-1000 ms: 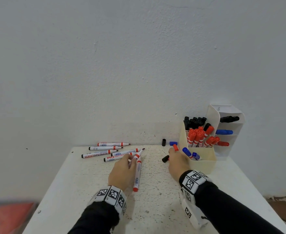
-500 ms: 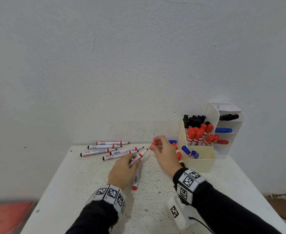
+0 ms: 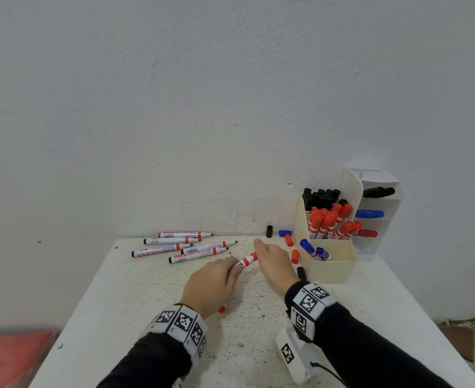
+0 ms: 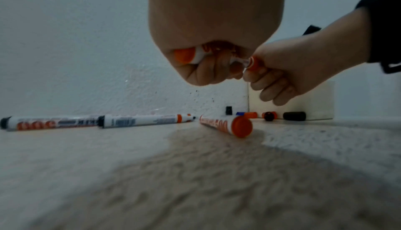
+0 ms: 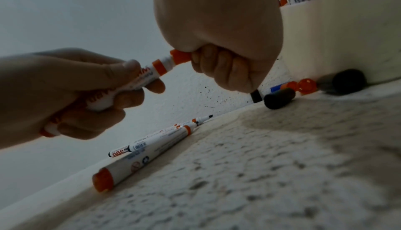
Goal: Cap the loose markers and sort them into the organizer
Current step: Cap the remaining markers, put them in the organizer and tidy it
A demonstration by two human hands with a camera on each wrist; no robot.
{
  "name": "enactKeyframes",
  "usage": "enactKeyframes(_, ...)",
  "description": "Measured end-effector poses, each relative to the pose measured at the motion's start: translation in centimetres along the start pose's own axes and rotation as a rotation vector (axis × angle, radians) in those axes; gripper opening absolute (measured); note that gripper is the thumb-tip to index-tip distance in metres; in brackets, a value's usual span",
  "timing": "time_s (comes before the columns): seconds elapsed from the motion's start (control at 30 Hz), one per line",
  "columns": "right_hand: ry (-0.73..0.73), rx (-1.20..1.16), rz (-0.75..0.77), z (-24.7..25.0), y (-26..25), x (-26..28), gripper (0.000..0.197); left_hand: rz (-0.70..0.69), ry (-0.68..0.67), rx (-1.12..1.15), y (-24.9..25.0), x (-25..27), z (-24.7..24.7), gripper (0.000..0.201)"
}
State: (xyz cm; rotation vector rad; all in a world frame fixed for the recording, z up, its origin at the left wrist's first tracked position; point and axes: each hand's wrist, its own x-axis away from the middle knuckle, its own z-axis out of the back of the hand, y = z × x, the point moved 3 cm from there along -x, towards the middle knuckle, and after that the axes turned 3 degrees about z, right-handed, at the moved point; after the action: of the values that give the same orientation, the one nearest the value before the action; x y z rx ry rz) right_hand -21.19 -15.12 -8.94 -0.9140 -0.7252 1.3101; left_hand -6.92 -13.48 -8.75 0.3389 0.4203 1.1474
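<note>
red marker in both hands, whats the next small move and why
Probably push the red cap fully home. The right hand pinches it at the tip end of the marker gripped by the left hand; whether it has seated cannot be told.

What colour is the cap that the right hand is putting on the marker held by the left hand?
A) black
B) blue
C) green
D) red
D: the right hand pinches a red cap on the tip of the marker that the left hand grips.
</note>
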Motion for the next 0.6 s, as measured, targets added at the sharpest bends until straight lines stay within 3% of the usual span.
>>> enactKeyframes(0.07, -0.017, -0.033, 0.033, -0.1, -0.6, 0.2, 0.043, 0.007, -0.021, 0.012, 0.4, 0.1, 0.0, 0.029)
enactKeyframes(0.2, -0.037, -0.049, 0.177, 0.4, -2.2, 0.3, 0.044, 0.072, -0.069, 0.312, 1.3, 0.0, 0.3, 0.031)
enactKeyframes(0.33, -0.112, -0.042, 0.218, 0.7, -3.0, 0.0, 0.043, 0.162, -0.128, 0.559, 1.8, 0.0, 0.4, 0.035)
enactKeyframes(0.43, -0.105, -0.036, 0.259, 1.0, -3.6, -0.1, 0.040, 0.144, -0.021, 0.530, 1.9, -0.2, 0.5, 0.035)
enactKeyframes(0.6, 0.073, -0.061, 0.379, 2.6, -5.8, 0.0, 0.023, 0.163, 0.101, 0.653, 1.9, -0.5, 0.5, 0.038)
